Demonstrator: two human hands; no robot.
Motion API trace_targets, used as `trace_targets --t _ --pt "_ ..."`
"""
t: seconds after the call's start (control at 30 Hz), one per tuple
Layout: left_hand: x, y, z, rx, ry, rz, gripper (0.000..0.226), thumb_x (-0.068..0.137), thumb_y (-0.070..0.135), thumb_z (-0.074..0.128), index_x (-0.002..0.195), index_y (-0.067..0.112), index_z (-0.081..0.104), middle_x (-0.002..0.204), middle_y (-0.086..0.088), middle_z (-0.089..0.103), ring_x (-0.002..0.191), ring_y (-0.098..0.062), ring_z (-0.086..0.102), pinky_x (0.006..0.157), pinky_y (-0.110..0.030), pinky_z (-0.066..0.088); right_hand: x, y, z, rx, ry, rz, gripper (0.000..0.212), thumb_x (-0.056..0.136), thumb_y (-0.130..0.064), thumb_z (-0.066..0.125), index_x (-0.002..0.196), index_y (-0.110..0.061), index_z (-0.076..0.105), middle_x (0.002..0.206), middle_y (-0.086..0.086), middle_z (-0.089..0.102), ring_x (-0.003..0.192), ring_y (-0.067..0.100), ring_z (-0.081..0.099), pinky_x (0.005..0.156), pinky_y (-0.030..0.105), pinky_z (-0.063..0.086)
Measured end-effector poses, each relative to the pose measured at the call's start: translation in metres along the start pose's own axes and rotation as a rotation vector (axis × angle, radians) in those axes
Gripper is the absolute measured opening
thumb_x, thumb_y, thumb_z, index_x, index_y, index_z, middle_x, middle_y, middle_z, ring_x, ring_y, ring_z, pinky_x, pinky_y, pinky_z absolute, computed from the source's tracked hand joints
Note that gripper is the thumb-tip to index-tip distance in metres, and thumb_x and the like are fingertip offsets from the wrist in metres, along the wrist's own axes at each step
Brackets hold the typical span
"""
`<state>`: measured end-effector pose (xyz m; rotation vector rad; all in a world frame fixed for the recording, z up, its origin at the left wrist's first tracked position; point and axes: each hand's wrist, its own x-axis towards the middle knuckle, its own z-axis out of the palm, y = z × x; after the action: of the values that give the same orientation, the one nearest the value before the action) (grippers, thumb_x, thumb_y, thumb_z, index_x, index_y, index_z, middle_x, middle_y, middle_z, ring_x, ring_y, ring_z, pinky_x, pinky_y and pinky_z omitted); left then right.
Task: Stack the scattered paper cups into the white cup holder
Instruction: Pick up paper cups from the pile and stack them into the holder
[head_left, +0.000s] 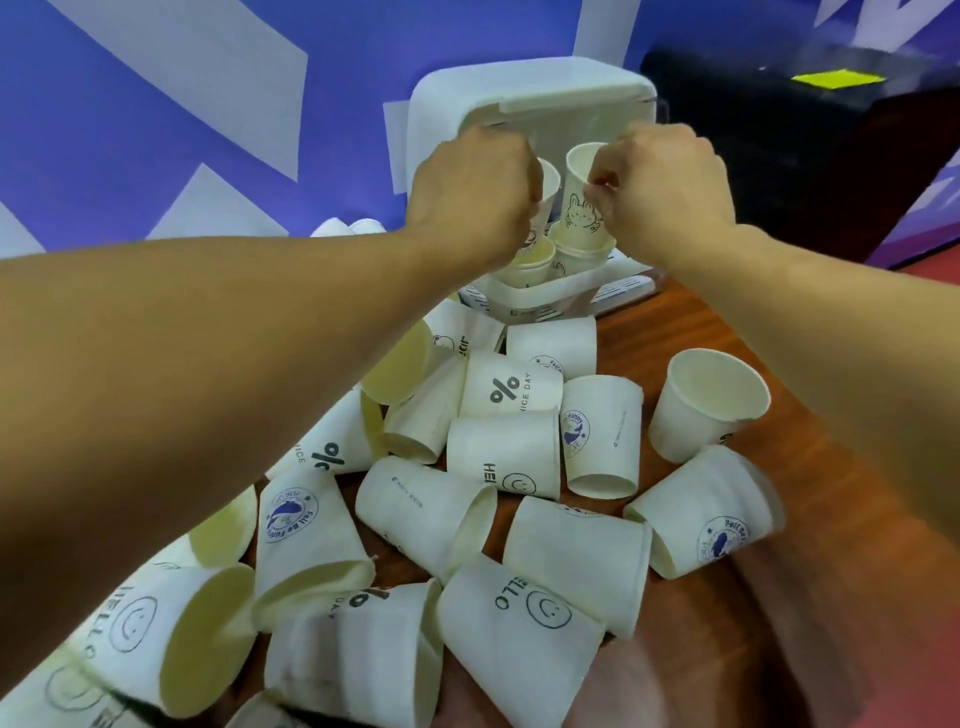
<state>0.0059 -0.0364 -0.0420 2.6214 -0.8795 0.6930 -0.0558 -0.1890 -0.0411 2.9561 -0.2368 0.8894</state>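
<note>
The white cup holder (524, 93) stands at the back of the table with its front open, and short stacks of paper cups stand inside. My right hand (670, 187) pinches the rim of a rabbit-printed cup (579, 171) on top of the right stack. My left hand (472, 192) is curled over another cup (550, 184) on the left stack, whose rim just shows past my knuckles. Several loose paper cups (506, 452) lie on their sides across the wooden table in front of the holder. One cup (706, 402) stands upright at the right.
A black box (810, 135) with a yellow label stands to the right of the holder. A blue and white patterned wall (156, 119) rises behind. The brown table's (644, 332) bare surface shows between the holder and the upright cup.
</note>
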Motion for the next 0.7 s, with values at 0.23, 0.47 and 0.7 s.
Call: trace_targets --t 0.23,0.47,0.7 --pt "0.004 -0.006 0.019 -0.052 -0.175 0.042 0.020 0.083 0.021 0.060 0.095 0.026 0.076 0.096 -0.008 0.069 0.084 -0.037 0.061 0.069 -0.040 0.053 0.001 0.002 0.019 -0.025 -0.141 -0.003 0.016 0.085 -0.014 0.056 0.075 -0.022 0.064 0.085 0.007 0.059 0.067 0.032 0.055 0.061 0.043 0.053" --pt "-0.003 -0.005 0.026 -0.027 -0.247 0.095 0.027 0.091 0.012 0.049 0.103 0.016 0.072 0.099 -0.011 0.068 0.086 -0.033 0.058 0.071 -0.040 0.046 -0.003 0.009 0.032 -0.042 -0.258 -0.041 0.014 0.092 -0.018 0.053 0.093 -0.017 0.067 0.087 0.012 0.059 0.071 0.034 0.053 0.064 0.038 0.046" --pt "-0.007 -0.003 0.025 -0.034 -0.259 0.103 0.030 0.092 0.008 0.049 0.111 0.017 0.070 0.102 -0.011 0.066 0.086 -0.030 0.054 0.070 -0.036 0.039 -0.003 0.015 0.039 -0.024 -0.287 -0.084 0.019 0.091 -0.012 0.052 0.087 -0.008 0.070 0.080 0.014 0.059 0.071 0.033 0.053 0.061 0.039 0.046"
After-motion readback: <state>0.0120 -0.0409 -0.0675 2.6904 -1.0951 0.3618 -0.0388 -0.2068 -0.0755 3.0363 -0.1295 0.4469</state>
